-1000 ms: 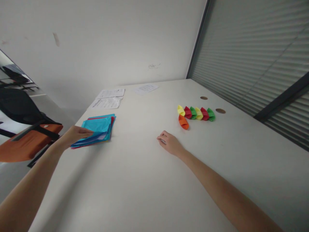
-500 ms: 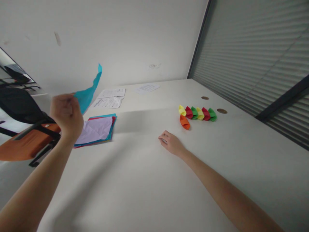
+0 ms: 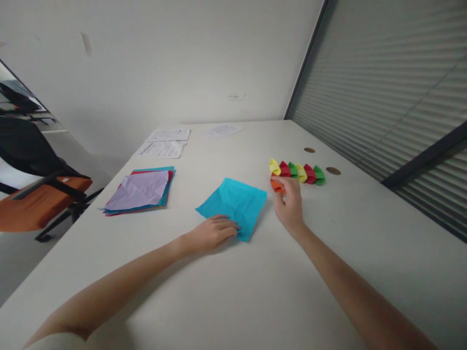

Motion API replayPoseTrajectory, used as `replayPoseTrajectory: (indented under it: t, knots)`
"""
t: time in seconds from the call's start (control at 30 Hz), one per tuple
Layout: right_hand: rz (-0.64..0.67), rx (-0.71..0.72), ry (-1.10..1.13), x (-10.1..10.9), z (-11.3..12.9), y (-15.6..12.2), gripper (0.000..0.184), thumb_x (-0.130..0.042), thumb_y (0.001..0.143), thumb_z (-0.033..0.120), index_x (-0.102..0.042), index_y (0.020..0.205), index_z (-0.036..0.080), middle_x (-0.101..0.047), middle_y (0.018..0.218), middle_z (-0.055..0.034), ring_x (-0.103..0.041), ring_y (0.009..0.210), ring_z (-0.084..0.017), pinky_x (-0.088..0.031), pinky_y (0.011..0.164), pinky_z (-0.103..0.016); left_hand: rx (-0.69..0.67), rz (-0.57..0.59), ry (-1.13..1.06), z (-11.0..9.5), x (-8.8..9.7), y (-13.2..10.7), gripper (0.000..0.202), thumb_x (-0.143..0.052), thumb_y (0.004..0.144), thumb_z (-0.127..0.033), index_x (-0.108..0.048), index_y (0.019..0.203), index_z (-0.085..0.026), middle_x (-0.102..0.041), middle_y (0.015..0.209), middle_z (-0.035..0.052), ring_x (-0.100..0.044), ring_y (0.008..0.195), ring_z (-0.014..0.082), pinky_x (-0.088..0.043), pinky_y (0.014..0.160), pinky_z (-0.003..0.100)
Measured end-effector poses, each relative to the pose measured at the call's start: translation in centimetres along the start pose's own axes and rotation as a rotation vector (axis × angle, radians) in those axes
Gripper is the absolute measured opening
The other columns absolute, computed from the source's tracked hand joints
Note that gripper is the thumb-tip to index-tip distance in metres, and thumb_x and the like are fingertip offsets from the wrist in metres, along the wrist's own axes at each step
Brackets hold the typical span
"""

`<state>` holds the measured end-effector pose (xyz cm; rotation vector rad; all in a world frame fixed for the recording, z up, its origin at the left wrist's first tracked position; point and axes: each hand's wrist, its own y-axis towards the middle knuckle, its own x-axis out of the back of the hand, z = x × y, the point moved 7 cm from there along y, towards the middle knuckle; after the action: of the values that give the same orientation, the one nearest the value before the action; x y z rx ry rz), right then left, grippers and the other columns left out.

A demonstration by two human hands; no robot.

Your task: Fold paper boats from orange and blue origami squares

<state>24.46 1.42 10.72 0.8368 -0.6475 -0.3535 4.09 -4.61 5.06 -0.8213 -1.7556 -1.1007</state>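
A square sheet of blue paper [image 3: 237, 199], slightly creased, lies on the white table in front of me. My left hand [image 3: 215, 232] is at its near edge, fingers closed over the paper and thumb hidden. To the right, my right hand [image 3: 289, 199] pinches a small orange folded paper piece [image 3: 277, 184], partly covered by the fingers. Just behind it is a row of folded paper pieces in yellow [image 3: 275, 166], red [image 3: 284, 168] and green [image 3: 319, 175], set side by side.
A stack of coloured paper sheets [image 3: 140, 189], lilac on top, lies on the left of the table. Printed pages [image 3: 164, 148] are near the wall. Two round brown spots [image 3: 333, 170] mark the right side. An orange-seated chair [image 3: 47, 204] stands left; blinds [image 3: 383, 87] cover the right.
My left hand has brought the blue paper from the raised left down onto the middle of the table. My right hand has moved forward and right, onto the orange folded piece.
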Motion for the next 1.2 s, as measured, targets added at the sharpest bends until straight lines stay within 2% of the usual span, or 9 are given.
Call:
replayPoseTrajectory:
  t: [0.1,0.2,0.27,0.4,0.53,0.67,0.9,1.07,1.2]
  knots:
    - [0.113,0.086,0.011,-0.8,2.3,-0.4,0.028,-0.042,0.089,0.013,-0.069,0.093,0.021,-0.06,0.098,-0.0097,-0.059,0.101,-0.023,-0.047,0.095,-0.044,0.003,0.06,-0.051,-0.8,-0.4,0.0,0.021,-0.049,0.096,-0.033,-0.064,0.099,-0.018,-0.071,0.11,0.0076,-0.066,0.105,0.0212,-0.05,0.094,0.037]
    - [0.358,0.116,0.119,-4.4,3.8,-1.6,0.03,-0.041,0.094,0.02,-0.069,0.104,0.021,-0.065,0.107,-0.0102,-0.06,0.105,-0.022,-0.049,0.095,-0.042,0.15,0.012,-0.041,0.6,0.1,0.3,0.028,-0.05,0.094,-0.041,-0.065,0.1,-0.019,-0.071,0.109,0.0075,-0.067,0.101,0.0217,-0.05,0.093,0.038]
    - [0.514,0.1,0.099,-7.5,4.1,-2.8,0.037,-0.036,0.098,0.028,-0.065,0.119,0.019,-0.063,0.121,-0.0131,-0.056,0.119,-0.024,-0.044,0.103,-0.044,0.322,-0.063,0.032,2.6,0.2,0.3,0.034,-0.047,0.095,-0.041,-0.062,0.113,-0.017,-0.069,0.116,0.0118,-0.064,0.11,0.0247,-0.048,0.098,0.042]
    - [0.749,0.049,-0.021,-12.1,3.9,-5.6,0.063,-0.03,0.098,0.053,-0.042,0.146,0.014,-0.046,0.148,-0.0156,-0.035,0.141,-0.028,-0.032,0.114,-0.049,0.503,-0.013,0.163,5.6,-2.0,-0.6,0.07,-0.051,0.089,-0.054,-0.039,0.143,-0.011,-0.043,0.148,0.0203,-0.036,0.141,0.0327,-0.033,0.113,0.051]
    - [0.925,0.094,-0.218,-13.5,2.9,-8.0,0.074,-0.021,0.095,0.064,-0.029,0.152,0.018,-0.029,0.157,-0.0119,-0.022,0.147,-0.029,-0.021,0.118,-0.051,0.536,0.06,0.251,6.3,-3.7,-1.6,0.076,-0.045,0.091,-0.052,-0.026,0.151,-0.01,-0.027,0.157,0.0178,-0.02,0.147,0.0321,-0.022,0.119,0.049]
    - [0.967,0.089,-0.338,-12.3,0.3,-8.4,0.075,-0.021,0.093,0.069,-0.028,0.152,0.024,-0.021,0.16,-0.0095,-0.018,0.148,-0.031,-0.017,0.118,-0.055,0.534,0.042,0.258,6.0,-3.5,-1.6,0.076,-0.038,0.093,-0.059,-0.028,0.151,-0.011,-0.027,0.157,0.0169,-0.022,0.147,0.0314,-0.022,0.119,0.049]
    - [0.872,-0.056,-0.462,-8.9,-4.7,-6.6,0.083,-0.021,0.092,0.07,-0.035,0.149,0.012,-0.029,0.156,-0.019,-0.022,0.146,-0.036,-0.017,0.116,-0.061,0.522,0.041,0.191,6.0,-3.2,-1.4,0.079,-0.036,0.092,-0.063,-0.03,0.15,-0.01,-0.027,0.156,0.0178,-0.023,0.146,0.0326,-0.02,0.118,0.052]
    - [0.726,0.003,-0.391,-9.3,-1.3,-3.9,0.077,-0.02,0.096,0.063,-0.04,0.146,0.008,-0.028,0.156,-0.0202,-0.017,0.148,-0.034,-0.014,0.118,-0.057,0.455,0.053,0.134,5.4,-3.0,-1.3,0.074,-0.044,0.09,-0.06,-0.033,0.15,-0.017,-0.033,0.155,0.013,-0.024,0.146,0.032,-0.018,0.119,0.054]
    - [0.892,0.132,-0.15,-13.3,3.2,-4.2,0.071,-0.02,0.098,0.059,-0.043,0.145,0.012,-0.03,0.156,-0.0159,-0.02,0.148,-0.029,-0.021,0.118,-0.049,0.409,0.061,0.092,4.6,-2.6,-1.1,0.069,-0.056,0.085,-0.055,-0.044,0.143,-0.02,-0.044,0.149,0.0135,-0.034,0.141,0.0338,-0.016,0.118,0.059]
